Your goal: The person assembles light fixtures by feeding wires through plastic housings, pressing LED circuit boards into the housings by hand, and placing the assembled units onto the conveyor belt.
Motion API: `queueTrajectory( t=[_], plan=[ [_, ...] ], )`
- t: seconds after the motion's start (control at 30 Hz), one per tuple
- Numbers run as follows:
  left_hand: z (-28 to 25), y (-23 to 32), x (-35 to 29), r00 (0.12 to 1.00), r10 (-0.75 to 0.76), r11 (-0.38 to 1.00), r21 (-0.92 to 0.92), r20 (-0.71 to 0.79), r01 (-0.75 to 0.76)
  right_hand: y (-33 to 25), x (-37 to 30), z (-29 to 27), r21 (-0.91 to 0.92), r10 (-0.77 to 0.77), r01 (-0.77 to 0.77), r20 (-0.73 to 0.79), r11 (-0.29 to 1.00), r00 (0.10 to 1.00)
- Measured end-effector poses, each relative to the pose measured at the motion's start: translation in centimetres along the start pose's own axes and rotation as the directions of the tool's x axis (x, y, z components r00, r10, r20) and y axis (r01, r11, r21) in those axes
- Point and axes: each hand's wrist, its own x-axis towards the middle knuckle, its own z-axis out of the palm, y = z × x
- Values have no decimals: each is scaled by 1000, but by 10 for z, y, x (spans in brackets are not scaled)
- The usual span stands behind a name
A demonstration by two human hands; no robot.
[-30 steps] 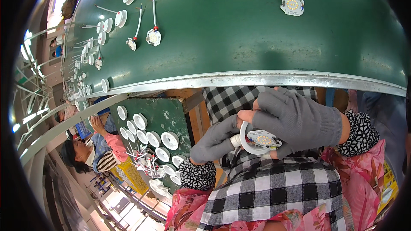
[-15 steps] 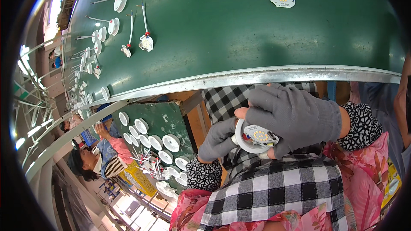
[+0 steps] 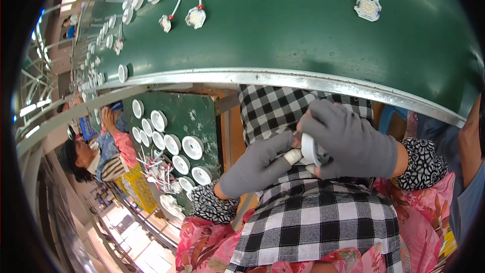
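Note:
A white round lamp housing (image 3: 309,149) is held between my two gloved hands above a black-and-white checked cloth on my lap. It stands turned on edge, so the LED board inside it barely shows. My right hand (image 3: 351,142), in a grey fingerless glove, wraps it from the right with the fingers curled over its top. From the left, my left hand (image 3: 260,166) pinches its rim; white tape covers one of its fingertips. Part of the housing is hidden behind the right fingers.
A metal-edged green bench (image 3: 273,35) runs across the front, bearing an LED board with a cable (image 3: 368,7) and several more boards and lamps at left. On a lower green board (image 3: 209,121) lie several white housings and a pile of cabled parts. A co-worker (image 3: 101,156) sits beyond it.
The housing has turned from face-up to on edge, hiding its LED board. My left hand has shifted its grip along the rim. The whole view has swung slightly.

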Motion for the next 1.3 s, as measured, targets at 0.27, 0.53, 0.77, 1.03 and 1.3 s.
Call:
queueTrajectory(
  t=[0.27, 0.53, 0.77, 1.03, 1.3],
  plan=[
    [11, -25, -22, 999, -38, 866, -499, -26, 20, 25, -49, 59, 649, 79, -35, -39, 760, 996],
    [38, -36, -13, 992, -23, 484, -867, 125, 120, 3, -75, 97, 846, 289, -158, 6, 509, 957],
    [35, -28, -9, 992, -111, 683, -720, 60, 120, 2, -77, 100, 828, 245, -136, -2, 544, 970],
    [37, -63, -2, 975, -60, 612, -764, 212, 203, 3, -86, 111, 871, 294, -143, -2, 471, 956],
    [59, -54, -10, 991, -26, 518, -849, -134, -101, 12, -83, 112, 931, 287, -194, 103, 311, 952]
  ],
)
